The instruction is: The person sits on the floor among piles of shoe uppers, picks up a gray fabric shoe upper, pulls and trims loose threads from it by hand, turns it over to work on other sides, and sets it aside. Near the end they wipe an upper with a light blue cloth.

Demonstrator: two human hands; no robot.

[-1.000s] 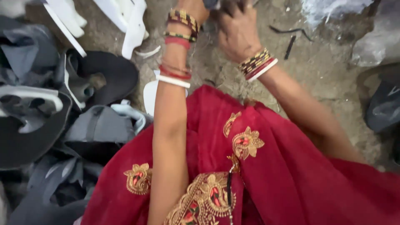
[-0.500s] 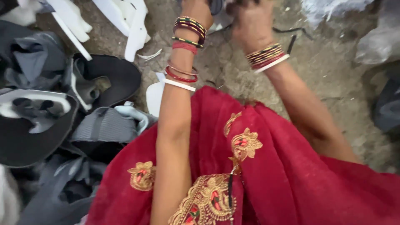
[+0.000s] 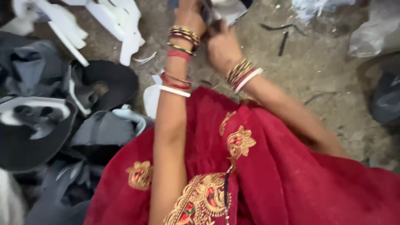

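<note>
Rough, dusty concrete floor (image 3: pixel 316 83) fills the view, strewn with offcuts. Largest on it is a heap of dark grey and black moulded sheet pieces (image 3: pixel 46 129) to the person's left, curved shells with pale edges, piled loosely on one another. Beyond them lie white sheet scraps (image 3: pixel 121 25), flat and sharp-cornered, and crumpled clear plastic bags (image 3: pixel 375 33) sit at the far right. A red embroidered cloth (image 3: pixel 271 179) covers the person's lap in the foreground.

Both arms reach forward, each wrist stacked with bangles. The left hand (image 3: pixel 189 14) and the right hand (image 3: pixel 223 43) meet at the top edge of the frame around a small dark piece (image 3: pixel 208 18), blurred and partly cut off. Each grip looks closed on it, left from above and right from below, though the fingers themselves are hard to make out.

By the look of the scraps around it, the piece is probably thin, light and semi-stiff, likely to flex rather than break, with cut edges that could be sharp. Holding it by the flat faces near an edge, as both hands seem to, should control it well. A few thin black strips (image 3: pixel 283 41) lie on the floor just beyond.
</note>
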